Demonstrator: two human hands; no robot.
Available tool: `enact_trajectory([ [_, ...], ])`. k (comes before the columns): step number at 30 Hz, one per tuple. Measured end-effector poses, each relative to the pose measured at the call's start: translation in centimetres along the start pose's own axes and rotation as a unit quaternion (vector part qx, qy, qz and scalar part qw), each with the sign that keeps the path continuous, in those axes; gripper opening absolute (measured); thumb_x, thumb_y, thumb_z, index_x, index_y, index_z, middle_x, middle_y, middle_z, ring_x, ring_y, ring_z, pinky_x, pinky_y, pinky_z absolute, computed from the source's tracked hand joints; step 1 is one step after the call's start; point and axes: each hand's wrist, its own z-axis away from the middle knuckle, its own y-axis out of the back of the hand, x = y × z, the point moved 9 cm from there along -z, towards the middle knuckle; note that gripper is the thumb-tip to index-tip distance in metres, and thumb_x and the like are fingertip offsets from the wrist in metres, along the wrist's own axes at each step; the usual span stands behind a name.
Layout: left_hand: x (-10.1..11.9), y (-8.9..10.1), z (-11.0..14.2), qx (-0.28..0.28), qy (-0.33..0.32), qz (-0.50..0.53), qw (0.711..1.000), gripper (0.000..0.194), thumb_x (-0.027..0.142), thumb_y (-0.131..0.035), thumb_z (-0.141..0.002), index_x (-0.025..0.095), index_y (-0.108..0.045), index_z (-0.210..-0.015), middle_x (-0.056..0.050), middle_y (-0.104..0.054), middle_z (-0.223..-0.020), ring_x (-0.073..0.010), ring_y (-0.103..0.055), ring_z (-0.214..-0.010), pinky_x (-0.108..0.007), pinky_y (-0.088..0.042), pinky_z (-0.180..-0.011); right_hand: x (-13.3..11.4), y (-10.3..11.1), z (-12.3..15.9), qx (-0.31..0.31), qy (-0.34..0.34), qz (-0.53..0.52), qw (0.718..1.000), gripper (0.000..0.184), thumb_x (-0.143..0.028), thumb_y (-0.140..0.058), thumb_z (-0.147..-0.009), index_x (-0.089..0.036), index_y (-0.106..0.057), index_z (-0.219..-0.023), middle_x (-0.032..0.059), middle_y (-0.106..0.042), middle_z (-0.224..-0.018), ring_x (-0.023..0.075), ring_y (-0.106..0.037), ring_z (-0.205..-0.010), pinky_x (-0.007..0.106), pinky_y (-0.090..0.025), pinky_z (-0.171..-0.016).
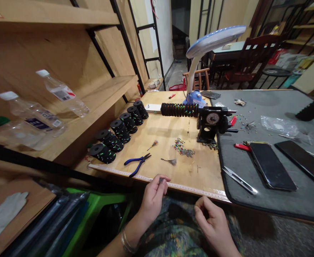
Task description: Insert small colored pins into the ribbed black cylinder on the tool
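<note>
My left hand [155, 194] is at the table's front edge, thumb and finger pinched on a small dark thing I cannot make out. To its right, my right hand [209, 216] is held over my lap, fingers curled and thumb against them; whatever they pinch is hidden. Beyond the hands lie blue-handled pliers [139, 163], a tuft of fine strands [169, 161], a smaller orange-tipped tuft [153, 144] and a heap of coloured beads and small metal pieces [183, 148]. A black winding machine [212, 121] carries a ridged black roll [180, 109] flecked with green and orange.
Several black spools [116, 130] line the table's left edge. A blue-white lamp [196, 96] stands behind the machine. On the grey mat [242, 153] lie silver snips [239, 181], two phones [273, 166] and a plastic bag [278, 125]. Bottles [63, 92] rest on the left shelf.
</note>
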Motion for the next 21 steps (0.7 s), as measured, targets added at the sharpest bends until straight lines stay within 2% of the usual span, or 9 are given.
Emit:
enact_trajectory([
  [2,-0.2,0.3,-0.4,-0.009,0.008,0.035,0.999,0.029,0.041,-0.045,-0.094,0.016,-0.061,-0.096,-0.001,-0.059,-0.071,-0.0129,-0.046,-0.060,-0.024,-0.038,-0.061,0.6,0.3,0.1,0.007,-0.033,-0.032,0.999,0.023,-0.030,-0.047,-0.090,-0.022,-0.047,-0.068,-0.0034,-0.048,-0.061,0.0137,-0.046,-0.055,0.023,-0.036,-0.052],
  [4,-0.5,-0.1,-0.4,-0.042,0.022,0.053,0.998,0.029,0.039,-0.047,-0.093,0.015,-0.061,-0.098,-0.004,-0.065,-0.080,-0.0123,-0.045,-0.060,-0.025,-0.039,-0.061,0.9,0.4,0.2,0.008,-0.059,-0.064,0.996,0.025,-0.034,-0.047,-0.090,-0.021,-0.048,-0.069,-0.0031,-0.047,-0.062,0.0143,-0.045,-0.057,0.023,-0.037,-0.054],
  [8,-0.6,-2.0,0.6,-0.107,0.029,0.032,0.993,0.026,0.034,-0.048,-0.092,0.014,-0.065,-0.095,0.000,-0.056,-0.067,-0.0126,-0.047,-0.061,-0.024,-0.038,-0.061,1.1,0.0,0.2,-0.012,-0.090,-0.112,0.990,0.028,-0.040,-0.048,-0.090,-0.021,-0.050,-0.070,-0.0035,-0.045,-0.063,0.0142,-0.043,-0.058,0.024,-0.036,-0.054],
  [13,0.4,-4.9,1.6,-0.176,0.030,-0.003,0.984,0.022,0.023,-0.064,-0.079,0.015,-0.068,-0.099,0.006,-0.047,-0.060,-0.0090,-0.038,-0.053,-0.020,-0.031,-0.052,0.9,-0.4,-0.1,-0.036,-0.112,-0.142,0.983,0.028,-0.043,-0.050,-0.088,-0.020,-0.050,-0.070,-0.0038,-0.043,-0.064,0.0138,-0.040,-0.059,0.024,-0.035,-0.055],
  [16,1.2,-5.5,1.1,-0.174,0.030,0.015,0.984,0.013,0.025,-0.065,-0.079,0.014,-0.069,-0.082,0.004,-0.051,-0.060,-0.0097,-0.041,-0.056,-0.021,-0.032,-0.054,0.6,-0.5,-0.3,-0.044,-0.108,-0.146,0.982,0.028,-0.042,-0.050,-0.087,-0.020,-0.049,-0.069,-0.0040,-0.043,-0.063,0.0137,-0.040,-0.058,0.024,-0.034,-0.054],
  [18,1.4,-5.4,0.7,-0.155,0.032,0.036,0.987,0.018,0.029,-0.063,-0.080,0.013,-0.066,-0.073,0.002,-0.055,-0.063,-0.0111,-0.045,-0.060,-0.022,-0.035,-0.058,0.5,-0.4,-0.4,-0.044,-0.101,-0.140,0.984,0.028,-0.042,-0.050,-0.087,-0.020,-0.050,-0.069,-0.0038,-0.044,-0.063,0.0137,-0.041,-0.058,0.024,-0.035,-0.055],
  [21,1.4,-4.7,0.3,-0.128,0.039,0.051,0.990,0.022,0.035,-0.065,-0.080,0.014,-0.064,-0.072,0.002,-0.055,-0.063,-0.0120,-0.046,-0.061,-0.022,-0.037,-0.060,0.2,-0.2,-0.7,-0.041,-0.095,-0.130,0.986,0.028,-0.041,-0.051,-0.087,-0.020,-0.052,-0.068,-0.0030,-0.047,-0.063,0.0143,-0.043,-0.060,0.024,-0.036,-0.056],
])
